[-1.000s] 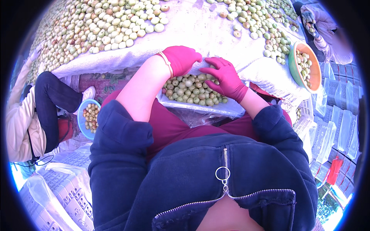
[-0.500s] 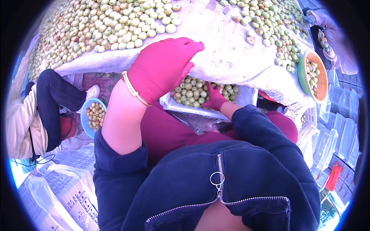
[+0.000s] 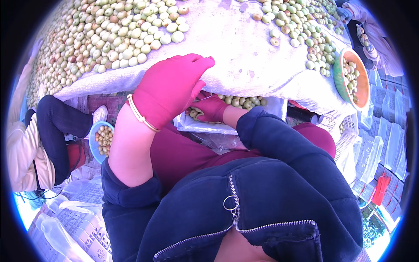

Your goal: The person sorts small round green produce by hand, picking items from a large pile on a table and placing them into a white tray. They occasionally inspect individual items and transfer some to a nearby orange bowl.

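Note:
My left hand (image 3: 168, 89), in a pink glove with a pale bangle at the wrist, hovers over the near edge of the white cloth (image 3: 227, 48). Its fingers are bent and its thumb stands apart, with nothing visible in the gap. My right hand (image 3: 212, 108), gloved alike, reaches into a lined crate (image 3: 276, 114) of green jujubes (image 3: 246, 102) in front of my lap. Its fingers are spread over the fruit at the crate's left part. My left hand partly covers that end of the crate.
A large heap of jujubes (image 3: 104, 37) covers the cloth's left side, a smaller one (image 3: 301, 30) its right. An orange and green basket (image 3: 363, 83) holds more. Left sits a person (image 3: 61, 122) beside a blue basin (image 3: 93, 142). White crates (image 3: 87, 227) stand behind, stacked crates (image 3: 388, 118) at right.
My right hand has slid left through the crate, toward my left hand. My left hand has shifted slightly left and down in the picture. The whole view has also moved a little.

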